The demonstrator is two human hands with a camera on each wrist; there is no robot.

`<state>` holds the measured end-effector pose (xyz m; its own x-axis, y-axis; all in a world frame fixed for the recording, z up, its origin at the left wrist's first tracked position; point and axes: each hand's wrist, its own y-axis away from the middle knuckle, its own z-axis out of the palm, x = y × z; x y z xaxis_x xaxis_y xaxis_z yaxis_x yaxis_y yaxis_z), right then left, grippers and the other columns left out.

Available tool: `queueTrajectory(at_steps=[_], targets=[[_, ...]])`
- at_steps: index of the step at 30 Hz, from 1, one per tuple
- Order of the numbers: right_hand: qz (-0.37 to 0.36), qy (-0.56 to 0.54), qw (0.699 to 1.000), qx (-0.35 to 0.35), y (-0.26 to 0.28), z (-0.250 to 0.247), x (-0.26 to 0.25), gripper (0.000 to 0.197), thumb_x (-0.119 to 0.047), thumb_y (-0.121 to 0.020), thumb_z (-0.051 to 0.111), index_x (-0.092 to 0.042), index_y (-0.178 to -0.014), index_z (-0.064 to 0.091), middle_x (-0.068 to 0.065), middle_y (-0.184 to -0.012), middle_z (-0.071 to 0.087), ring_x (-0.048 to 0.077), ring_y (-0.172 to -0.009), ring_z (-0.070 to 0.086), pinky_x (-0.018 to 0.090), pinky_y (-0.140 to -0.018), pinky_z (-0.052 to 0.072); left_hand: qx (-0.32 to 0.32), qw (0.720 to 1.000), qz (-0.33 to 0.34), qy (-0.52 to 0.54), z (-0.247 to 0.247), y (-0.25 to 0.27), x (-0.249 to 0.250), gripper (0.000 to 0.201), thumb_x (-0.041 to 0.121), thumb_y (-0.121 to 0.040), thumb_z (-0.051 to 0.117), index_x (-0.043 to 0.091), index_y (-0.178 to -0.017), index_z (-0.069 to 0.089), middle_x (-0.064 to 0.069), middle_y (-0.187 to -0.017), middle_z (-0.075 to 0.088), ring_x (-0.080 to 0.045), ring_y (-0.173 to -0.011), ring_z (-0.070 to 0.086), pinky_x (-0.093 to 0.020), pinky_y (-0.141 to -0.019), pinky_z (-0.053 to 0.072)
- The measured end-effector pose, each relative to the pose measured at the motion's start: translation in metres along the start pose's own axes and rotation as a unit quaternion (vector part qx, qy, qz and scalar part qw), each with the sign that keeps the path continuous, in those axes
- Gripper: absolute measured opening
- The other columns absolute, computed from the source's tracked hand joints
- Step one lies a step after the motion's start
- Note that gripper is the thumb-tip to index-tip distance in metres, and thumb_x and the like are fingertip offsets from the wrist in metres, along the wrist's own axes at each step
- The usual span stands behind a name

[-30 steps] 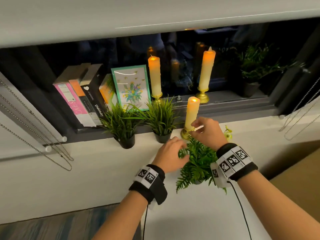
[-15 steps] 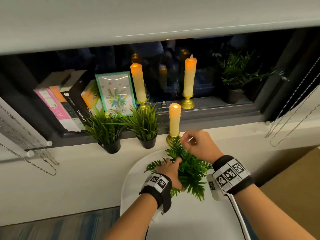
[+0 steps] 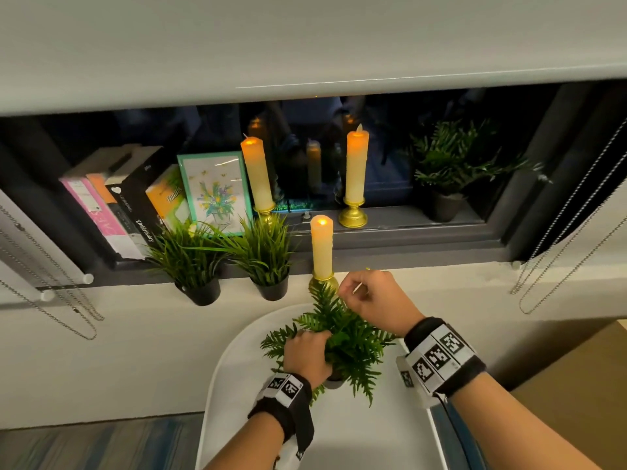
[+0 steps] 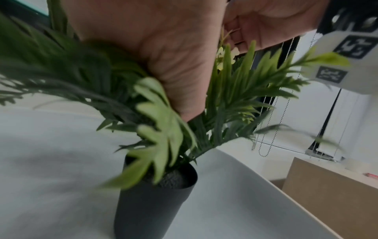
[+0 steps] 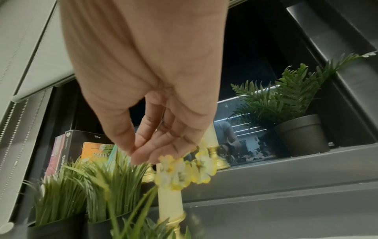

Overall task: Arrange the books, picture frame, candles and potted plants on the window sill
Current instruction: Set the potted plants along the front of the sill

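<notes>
A fern plant [image 3: 353, 340] in a dark pot [image 4: 155, 202] stands on the white table [image 3: 373, 435] just below the sill. My left hand [image 3: 305, 351] grips its fronds low down, near the pot. My right hand [image 3: 359, 295] pinches a thin sprig with yellow flowers [image 5: 184, 169] at the plant's top, close to the front candle [image 3: 321, 247]. On the sill stand leaning books [image 3: 112, 212], a picture frame [image 3: 215, 191], two taller candles [image 3: 257, 174] [image 3: 356, 171], two grass plants [image 3: 190, 256] [image 3: 264, 249] and another fern [image 3: 451, 164] at the back right.
A lowered blind [image 3: 305, 45] hangs over the window. Bead chains dangle at the left [image 3: 51, 283] and right [image 3: 559, 266] ends of the sill. A cardboard box [image 3: 559, 385] sits right of the table.
My left hand has slid from the top of the fronds down into them, nearer the pot. My right hand has stayed by the front candle's base, pinching the sprig. The view has shifted.
</notes>
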<state>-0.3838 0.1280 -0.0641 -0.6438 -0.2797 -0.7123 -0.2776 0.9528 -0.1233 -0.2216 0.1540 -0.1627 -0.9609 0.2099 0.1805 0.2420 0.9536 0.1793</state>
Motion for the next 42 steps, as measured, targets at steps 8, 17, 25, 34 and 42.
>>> queueTrajectory(at_steps=[8, 17, 25, 34, 42], targets=[[-0.019, 0.008, 0.999, 0.042, 0.0, -0.031, 0.015, 0.008, -0.014, -0.088, 0.063, -0.021, -0.086, 0.067, -0.008, -0.082, 0.068, 0.001, -0.072, 0.061, 0.008, -0.067, 0.045, 0.041, 0.998, 0.019, 0.041, -0.028, -0.003, 0.026, 0.051, 0.024, -0.078, 0.068, 0.029, -0.128, 0.057, -0.001, -0.118, 0.066, -0.021, -0.112, 0.06, -0.033, -0.093, 0.05], [0.016, 0.025, 0.949, 0.313, -0.008, -0.095, 0.051, 0.02, -0.014, -0.1, 0.043, -0.009, -0.108, 0.061, 0.009, -0.103, 0.057, 0.022, -0.091, 0.057, 0.02, -0.076, 0.034, 0.127, 0.982, 0.027, 0.136, -0.102, -0.017, 0.06, 0.014, 0.038, -0.077, 0.067, 0.028, -0.087, 0.069, 0.008, -0.071, 0.066, -0.014, -0.069, 0.065, -0.027, -0.064, 0.055], [0.105, 0.092, 0.986, 0.09, -0.001, -0.104, 0.083, 0.058, 0.003, -0.079, 0.063, -0.007, -0.135, 0.05, 0.015, -0.122, 0.064, 0.029, -0.114, 0.06, 0.037, -0.097, 0.047, 0.143, 0.982, 0.076, 0.095, -0.13, -0.039, 0.1, 0.038, 0.027, -0.075, 0.069, 0.026, -0.113, 0.067, -0.002, -0.102, 0.071, -0.023, -0.099, 0.065, -0.032, -0.082, 0.051], [0.105, 0.152, 0.962, 0.203, -0.009, -0.119, 0.086, 0.046, 0.008, -0.078, 0.051, -0.009, -0.12, 0.056, 0.018, -0.114, 0.059, 0.04, -0.105, 0.055, 0.051, -0.089, 0.047, 0.118, 0.984, 0.035, 0.125, -0.119, -0.085, 0.124, 0.039, 0.028, -0.074, 0.069, 0.025, -0.114, 0.067, -0.005, -0.108, 0.069, -0.028, -0.102, 0.065, -0.034, -0.082, 0.052], [0.153, 0.154, 0.952, 0.216, -0.019, -0.112, 0.091, 0.049, 0.003, -0.079, 0.053, -0.014, -0.125, 0.054, 0.015, -0.116, 0.057, 0.039, -0.11, 0.051, 0.052, -0.092, 0.042, 0.098, 0.987, 0.036, 0.119, -0.11, -0.129, 0.133, 0.041, 0.026, -0.078, 0.069, 0.02, -0.118, 0.064, -0.009, -0.113, 0.067, -0.03, -0.11, 0.06, -0.037, -0.085, 0.051]])
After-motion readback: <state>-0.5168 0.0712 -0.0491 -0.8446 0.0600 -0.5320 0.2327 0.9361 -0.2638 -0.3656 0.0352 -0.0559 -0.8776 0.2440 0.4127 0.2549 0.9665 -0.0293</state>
